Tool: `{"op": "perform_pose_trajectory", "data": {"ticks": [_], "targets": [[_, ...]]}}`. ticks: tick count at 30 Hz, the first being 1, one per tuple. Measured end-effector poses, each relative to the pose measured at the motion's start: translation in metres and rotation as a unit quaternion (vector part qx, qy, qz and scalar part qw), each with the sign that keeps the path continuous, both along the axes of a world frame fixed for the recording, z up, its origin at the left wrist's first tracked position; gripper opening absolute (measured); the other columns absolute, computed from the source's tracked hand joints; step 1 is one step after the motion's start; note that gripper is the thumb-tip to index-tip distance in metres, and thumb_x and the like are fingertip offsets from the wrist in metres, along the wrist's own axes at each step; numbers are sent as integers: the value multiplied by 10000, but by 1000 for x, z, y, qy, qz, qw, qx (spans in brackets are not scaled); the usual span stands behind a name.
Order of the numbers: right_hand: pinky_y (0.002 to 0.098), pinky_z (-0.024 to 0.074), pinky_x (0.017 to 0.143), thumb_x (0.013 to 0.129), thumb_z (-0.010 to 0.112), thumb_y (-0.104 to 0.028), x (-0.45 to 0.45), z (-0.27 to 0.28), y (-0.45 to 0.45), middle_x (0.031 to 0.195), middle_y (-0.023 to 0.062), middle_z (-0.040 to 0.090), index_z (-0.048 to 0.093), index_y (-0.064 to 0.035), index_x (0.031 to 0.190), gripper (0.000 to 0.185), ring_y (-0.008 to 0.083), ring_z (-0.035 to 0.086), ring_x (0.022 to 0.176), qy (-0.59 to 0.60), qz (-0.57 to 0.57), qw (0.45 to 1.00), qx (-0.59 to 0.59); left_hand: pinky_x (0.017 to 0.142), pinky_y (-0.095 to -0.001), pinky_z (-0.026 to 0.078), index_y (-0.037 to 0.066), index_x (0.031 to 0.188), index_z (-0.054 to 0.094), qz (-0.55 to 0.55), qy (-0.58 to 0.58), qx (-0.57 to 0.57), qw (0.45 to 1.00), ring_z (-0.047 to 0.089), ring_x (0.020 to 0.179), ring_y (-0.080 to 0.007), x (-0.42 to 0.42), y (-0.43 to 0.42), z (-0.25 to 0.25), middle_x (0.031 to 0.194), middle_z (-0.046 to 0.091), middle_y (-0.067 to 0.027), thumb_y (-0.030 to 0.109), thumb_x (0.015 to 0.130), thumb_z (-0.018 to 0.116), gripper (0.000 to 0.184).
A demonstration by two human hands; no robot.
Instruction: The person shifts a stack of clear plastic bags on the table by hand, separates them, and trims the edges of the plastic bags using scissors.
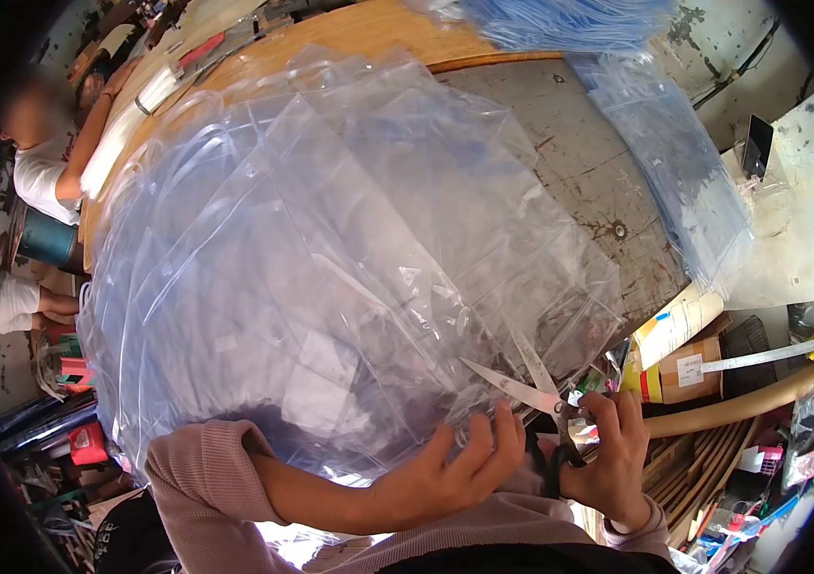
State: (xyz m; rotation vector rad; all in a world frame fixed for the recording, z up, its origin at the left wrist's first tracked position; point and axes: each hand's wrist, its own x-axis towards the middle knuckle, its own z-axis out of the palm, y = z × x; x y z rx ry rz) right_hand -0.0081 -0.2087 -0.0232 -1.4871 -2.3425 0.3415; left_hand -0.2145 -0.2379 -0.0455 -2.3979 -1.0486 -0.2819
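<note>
Clear plastic sheets lie in a wide, fanned heap in front of me, overlapping and wrinkled. My right hand grips a pair of scissors by the dark handles. Their blades are spread apart and point up and left over the near right part of the heap. To the left of the scissors, my left hand is at the near edge of the plastic, its fingers curled around some of it. The thumb of that hand is hidden, and the exact grip on the film is partly obscured.
A wooden table curves behind the heap, with a stack of bluish plastic at its far side. More folded film hangs at the right, near a phone. A cardboard box stands below. Another person sits left.
</note>
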Motion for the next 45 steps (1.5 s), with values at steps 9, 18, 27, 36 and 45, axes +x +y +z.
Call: {"op": "perform_pose_trajectory", "data": {"ticks": [9, 18, 27, 36, 45], "targets": [[363, 391, 511, 559, 784, -169, -4, -8, 1, 761, 94, 441, 564, -53, 972, 482, 272, 480, 682, 10, -9, 1000, 17, 615, -193, 384, 128, 953, 639, -4, 22, -4, 1000, 515, 859, -117, 0, 0, 1, 1070, 611, 5, 175, 799, 529, 195], [301, 416, 527, 560, 836, -165, -4, -7, 6, 729, 70, 507, 566, -36, 952, 493, 195, 525, 620, 93, -21, 992, -88, 556, -178, 371, 125, 894, 643, -12, 17, -4, 1000, 508, 814, -114, -1, 4, 1, 1086, 607, 3, 172, 810, 544, 138], [253, 420, 555, 567, 859, -205, 9, -15, 11, 704, 45, 495, 546, -23, 988, 556, 133, 497, 616, 239, -26, 913, -330, 519, -191, 328, 69, 836, 619, 3, -29, -23, 999, 475, 761, -89, -1, 8, 3, 1074, 616, -57, 135, 801, 521, 124], [288, 436, 584, 561, 845, -193, 0, -11, 4, 802, 86, 521, 553, -17, 984, 544, 212, 532, 679, 111, -12, 989, -98, 521, -173, 348, 123, 915, 633, 2, -34, -46, 998, 480, 738, -85, 0, 7, 1, 1122, 591, -57, 144, 776, 556, 160], [337, 417, 561, 548, 839, -205, 1, -12, 3, 783, 95, 493, 562, -29, 969, 534, 236, 511, 665, 55, 0, 997, -47, 515, -180, 338, 114, 919, 635, -5, -41, -52, 998, 494, 754, -91, -2, 6, 2, 1105, 574, -51, 121, 772, 553, 169]]}}
